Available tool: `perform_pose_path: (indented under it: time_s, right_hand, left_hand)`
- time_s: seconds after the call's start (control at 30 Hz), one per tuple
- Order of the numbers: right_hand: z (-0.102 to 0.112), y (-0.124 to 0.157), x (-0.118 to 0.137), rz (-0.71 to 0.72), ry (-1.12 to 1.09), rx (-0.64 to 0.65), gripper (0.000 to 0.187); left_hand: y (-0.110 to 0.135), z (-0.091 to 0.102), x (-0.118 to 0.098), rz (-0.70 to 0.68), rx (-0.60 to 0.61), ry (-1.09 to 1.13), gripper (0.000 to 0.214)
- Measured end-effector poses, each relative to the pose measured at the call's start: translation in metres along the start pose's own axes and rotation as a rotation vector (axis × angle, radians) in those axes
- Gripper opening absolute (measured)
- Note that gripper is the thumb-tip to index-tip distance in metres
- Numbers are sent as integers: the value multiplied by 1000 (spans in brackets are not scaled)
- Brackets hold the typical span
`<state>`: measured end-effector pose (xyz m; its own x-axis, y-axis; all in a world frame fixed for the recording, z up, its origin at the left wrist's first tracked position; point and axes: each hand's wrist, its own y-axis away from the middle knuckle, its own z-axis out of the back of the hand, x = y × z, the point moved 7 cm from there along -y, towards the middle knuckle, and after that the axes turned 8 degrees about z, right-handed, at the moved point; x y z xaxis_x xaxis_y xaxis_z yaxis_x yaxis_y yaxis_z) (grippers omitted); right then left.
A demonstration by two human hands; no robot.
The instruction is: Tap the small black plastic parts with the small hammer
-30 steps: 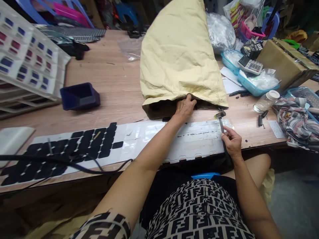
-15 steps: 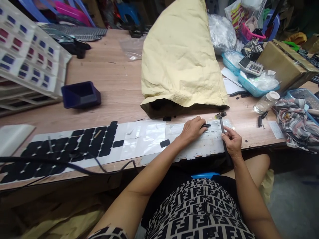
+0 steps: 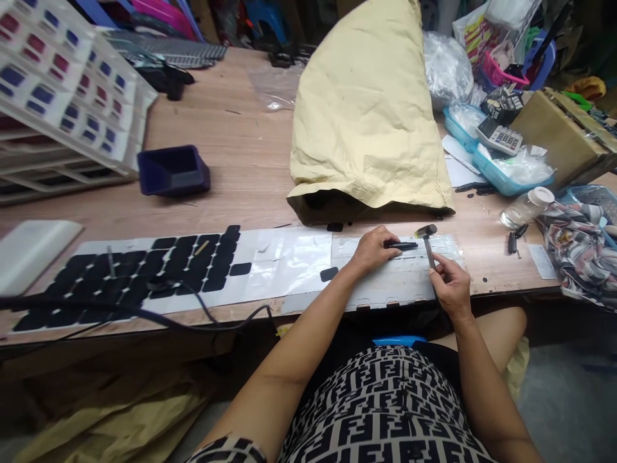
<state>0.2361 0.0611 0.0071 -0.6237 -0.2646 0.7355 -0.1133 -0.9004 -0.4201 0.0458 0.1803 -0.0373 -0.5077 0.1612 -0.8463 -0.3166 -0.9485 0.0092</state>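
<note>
My left hand (image 3: 372, 252) is closed around a slim black piece (image 3: 407, 245), whose far end sticks out to the right past the fingertips; its exact kind I cannot make out. It lies low over a white sheet (image 3: 376, 283) at the table's front edge. My right hand (image 3: 450, 283) grips the handle of a small hammer (image 3: 426, 231), its head raised just right of the black piece and apart from it. To the left, several black rounded pads (image 3: 186, 260) lie in rows on white backing paper (image 3: 284, 257). One loose black pad (image 3: 329, 274) is beside my left wrist.
A large yellowish paper sack (image 3: 366, 116) lies with its mouth towards me. A dark blue bin (image 3: 174, 172) and a white crate (image 3: 87, 83) stand at left. Cables (image 3: 164, 329) cross the front left. At right are a lidded jar (image 3: 525, 207), blue baskets (image 3: 513, 179) and bunched cloth (image 3: 578, 244).
The view has shifted, so the table's things sit further right. More of the black piece now shows beyond my left fingers. The hammer stays in my right hand, its head slightly turned.
</note>
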Motion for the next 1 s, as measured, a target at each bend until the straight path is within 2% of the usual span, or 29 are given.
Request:
perform_pose_path:
  time_s: [0.13,0.2,0.27,0.4,0.63,0.73,0.83,1.0]
  right_hand:
    - [-13,2,40,205,88,52,37]
    - [-19,4,52,299,138,49,37]
    - [-23,7,54,344,193,42,38]
    - [-27,9,46,340,257,68,36]
    - [-16,8,45,286,238,10,38]
    - [-17,8,37,242,210,35,36]
    - [-17,9,20,120,118,47,36]
    - [-10,12,-13,-126,-153,-100,38]
  left_hand:
    - [0,1,-2,18,-1,13,18]
    - [0,1,-4,6,6,1,13]
    - [0,1,-7,-3,17,-2,10]
    - [0,1,-8,6,24,8,10]
    - [0,1,-3,19,1,34,18]
    - [0,1,-4,8,-4,25,18]
    - [0,1,-4,9,-6,20,18]
    - [-1,2,-4,6,3,3,16]
